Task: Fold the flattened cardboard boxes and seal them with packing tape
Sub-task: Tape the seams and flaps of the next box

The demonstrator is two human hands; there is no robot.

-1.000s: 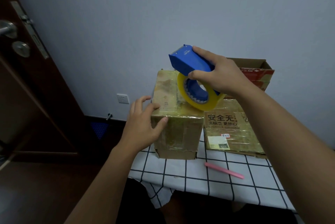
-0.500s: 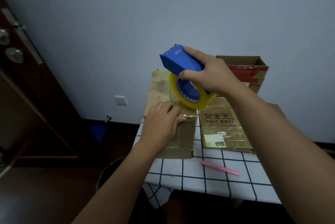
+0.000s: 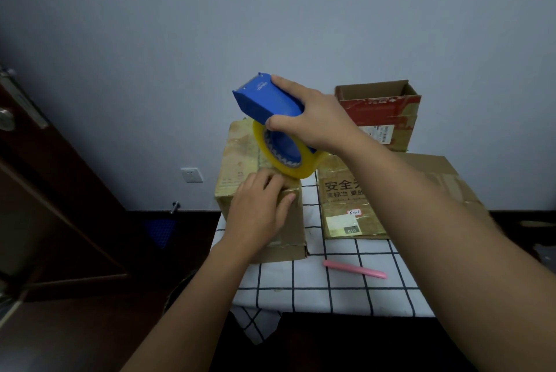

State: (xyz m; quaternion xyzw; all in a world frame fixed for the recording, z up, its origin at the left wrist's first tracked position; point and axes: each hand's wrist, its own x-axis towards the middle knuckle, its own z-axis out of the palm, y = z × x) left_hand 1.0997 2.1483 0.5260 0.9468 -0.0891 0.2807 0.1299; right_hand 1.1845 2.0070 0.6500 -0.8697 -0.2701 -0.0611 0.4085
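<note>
Left hand (image 3: pixel 258 215) slid onto box (image 3: pixel 240 158) edge, fingers pressing flat, right hand (image 3: pixel 313 118) gripping tape dispenser (image 3: pixel 264 100)

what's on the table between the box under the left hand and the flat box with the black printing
Only a bare strip of checked tablecloth lies between the upright box and the flat printed box, seen in the head view; the yellow tape roll hangs above it.

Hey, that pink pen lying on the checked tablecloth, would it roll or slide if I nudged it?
The pink pen looks slim and rounded, so a sideways nudge would probably roll it. It looks light, so it should move easily. The tablecloth is fabric, which may slow a slide, but the table's front edge is near.
</note>
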